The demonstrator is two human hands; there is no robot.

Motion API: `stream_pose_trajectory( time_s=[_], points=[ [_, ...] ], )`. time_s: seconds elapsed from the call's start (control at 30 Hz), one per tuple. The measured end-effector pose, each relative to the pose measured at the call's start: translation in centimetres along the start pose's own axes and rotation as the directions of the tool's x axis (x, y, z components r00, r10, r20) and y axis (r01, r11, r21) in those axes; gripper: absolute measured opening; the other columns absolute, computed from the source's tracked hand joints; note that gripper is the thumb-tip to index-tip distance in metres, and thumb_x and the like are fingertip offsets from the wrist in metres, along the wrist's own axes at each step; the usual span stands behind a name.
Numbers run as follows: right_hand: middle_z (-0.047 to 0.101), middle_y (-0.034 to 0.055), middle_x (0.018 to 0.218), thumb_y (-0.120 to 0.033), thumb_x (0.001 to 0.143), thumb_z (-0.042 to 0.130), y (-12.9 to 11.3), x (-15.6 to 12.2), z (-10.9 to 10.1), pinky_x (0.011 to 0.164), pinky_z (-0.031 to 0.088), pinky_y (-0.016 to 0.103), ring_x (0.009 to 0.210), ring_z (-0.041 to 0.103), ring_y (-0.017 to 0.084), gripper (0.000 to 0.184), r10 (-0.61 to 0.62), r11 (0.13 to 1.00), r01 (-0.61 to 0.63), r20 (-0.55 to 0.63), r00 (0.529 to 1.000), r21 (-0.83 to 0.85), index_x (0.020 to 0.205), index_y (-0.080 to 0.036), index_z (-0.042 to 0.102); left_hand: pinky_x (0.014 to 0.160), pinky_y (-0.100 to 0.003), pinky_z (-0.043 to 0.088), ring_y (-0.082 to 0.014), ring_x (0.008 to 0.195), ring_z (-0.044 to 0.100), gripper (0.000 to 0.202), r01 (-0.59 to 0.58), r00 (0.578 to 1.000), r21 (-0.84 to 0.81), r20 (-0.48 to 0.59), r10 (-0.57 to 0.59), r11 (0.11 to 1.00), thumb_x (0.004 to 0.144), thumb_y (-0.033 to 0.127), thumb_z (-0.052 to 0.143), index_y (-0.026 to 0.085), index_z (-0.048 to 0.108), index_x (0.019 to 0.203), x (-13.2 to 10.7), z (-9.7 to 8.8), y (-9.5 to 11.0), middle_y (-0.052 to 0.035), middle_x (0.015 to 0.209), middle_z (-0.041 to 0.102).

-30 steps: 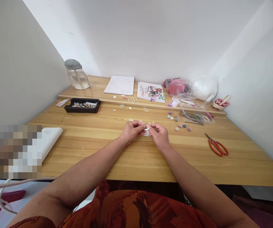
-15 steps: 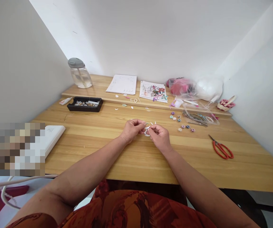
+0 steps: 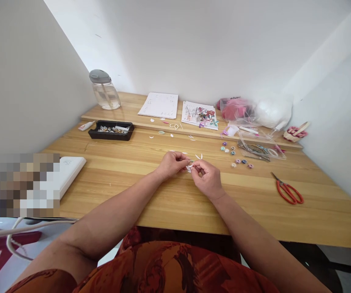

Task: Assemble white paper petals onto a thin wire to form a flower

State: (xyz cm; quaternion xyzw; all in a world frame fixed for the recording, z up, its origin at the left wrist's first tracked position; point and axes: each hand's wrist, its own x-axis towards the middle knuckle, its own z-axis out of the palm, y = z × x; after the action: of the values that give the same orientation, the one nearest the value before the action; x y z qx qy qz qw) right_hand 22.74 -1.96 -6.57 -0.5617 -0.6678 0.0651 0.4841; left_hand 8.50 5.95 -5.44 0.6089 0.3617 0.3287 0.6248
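Near the middle of the desk, my left hand (image 3: 173, 166) and my right hand (image 3: 207, 178) meet fingertip to fingertip. Between them is a small white curved piece (image 3: 190, 165) with a bit of green on it; the fingers cover much of it. Both hands are closed in a pinch on it. Thin white pointed cut-outs (image 3: 199, 156) lie just beyond my right fingers. Farther back are more small cut-outs, among them a green-edged oval (image 3: 161, 132) and a cream openwork outline (image 3: 174, 126).
Red-handled scissors (image 3: 288, 192) and several thread bobbins (image 3: 244, 161) lie to the right, by a clear box of tools (image 3: 261, 149). A black bead tray (image 3: 111, 131), water bottle (image 3: 104, 90) and white device (image 3: 71, 173) stand left. Papers (image 3: 159, 106) rest on the raised back ledge.
The whole view has shifted slightly. My fingertips have drawn in closer around the white curved piece, so less of it shows. Both hands keep their pinch.
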Motion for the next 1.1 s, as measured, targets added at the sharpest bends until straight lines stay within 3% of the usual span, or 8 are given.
stream_pose_trajectory(
  time_s=[0.17,0.3,0.47,0.6,0.73,0.97,1.1],
  points=[
    [0.062,0.0001,0.067,-0.016,0.081,0.057,-0.2,0.2,-0.6,0.062,0.046,0.026,0.060,0.055,0.014,0.010,-0.063,0.996,0.063,-0.010,0.998,-0.059,0.081,-0.021,0.065,0.044,-0.019,0.037,-0.0086,0.046,0.051,0.023,-0.055,0.997,0.168,0.069,0.044,0.984,0.072,0.035,0.068,0.013,0.069,0.079,0.0,-0.4,-0.3,0.0013,0.054,0.059],
    [0.061,0.0007,0.067,-0.020,0.082,0.058,0.0,0.3,-1.0,0.060,0.044,0.026,0.060,0.054,0.013,0.009,-0.026,0.999,0.026,0.006,1.000,-0.035,0.080,-0.020,0.067,0.044,-0.019,0.038,-0.0086,0.045,0.051,0.023,-0.113,0.985,0.231,0.155,0.078,0.966,0.074,0.035,0.066,0.013,0.068,0.078,0.1,-0.7,-0.5,0.0011,0.054,0.059],
    [0.062,0.0000,0.063,-0.028,0.080,0.062,0.3,0.6,-1.4,0.051,0.039,0.024,0.052,0.048,0.011,0.011,0.145,0.986,-0.148,0.045,0.988,0.075,0.079,-0.018,0.069,0.046,-0.020,0.042,-0.0105,0.047,0.055,0.020,-0.128,0.972,0.239,0.225,0.073,0.963,0.074,0.032,0.066,0.013,0.069,0.079,0.0,-1.0,-0.3,-0.0004,0.057,0.061],
    [0.066,0.0011,0.067,-0.034,0.076,0.067,0.7,1.0,-1.6,0.055,0.042,0.025,0.056,0.052,0.012,0.017,0.283,0.923,-0.312,0.150,0.947,0.225,0.077,-0.018,0.070,0.047,-0.021,0.040,-0.0100,0.048,0.052,0.018,-0.139,0.964,0.219,0.252,0.082,0.966,0.073,0.032,0.068,0.014,0.069,0.076,-0.2,-1.1,0.1,-0.0003,0.058,0.060],
    [0.067,0.0015,0.069,-0.038,0.072,0.071,1.1,1.4,-1.6,0.056,0.043,0.025,0.058,0.054,0.012,0.021,0.351,0.828,-0.415,0.227,0.908,0.377,0.075,-0.018,0.069,0.048,-0.021,0.039,-0.0094,0.049,0.050,0.020,-0.135,0.964,0.209,0.254,0.080,0.969,0.072,0.034,0.069,0.014,0.070,0.073,-0.3,-1.0,0.3,-0.0005,0.060,0.062],
    [0.057,-0.0044,0.056,-0.037,0.063,0.078,0.8,1.7,-1.3,0.039,0.022,0.022,0.040,0.034,0.005,0.026,0.495,0.612,-0.576,0.306,0.813,0.542,0.073,-0.018,0.065,0.048,-0.021,0.036,-0.0082,0.050,0.049,0.030,-0.104,0.981,0.110,0.176,0.083,0.989,0.071,0.041,0.072,0.012,0.071,0.078,-0.1,-1.1,0.3,-0.0023,0.063,0.064],
    [0.055,-0.0056,0.053,-0.036,0.062,0.079,0.4,1.5,-0.7,0.038,0.022,0.022,0.039,0.032,0.005,0.025,0.501,0.596,-0.589,0.320,0.804,0.546,0.068,-0.018,0.061,0.050,-0.020,0.037,-0.0092,0.052,0.051,0.030,-0.087,0.994,0.057,0.068,0.083,0.995,0.069,0.041,0.074,0.011,0.070,0.074,-0.2,-0.8,0.6,-0.0024,0.059,0.063]
  ],
)
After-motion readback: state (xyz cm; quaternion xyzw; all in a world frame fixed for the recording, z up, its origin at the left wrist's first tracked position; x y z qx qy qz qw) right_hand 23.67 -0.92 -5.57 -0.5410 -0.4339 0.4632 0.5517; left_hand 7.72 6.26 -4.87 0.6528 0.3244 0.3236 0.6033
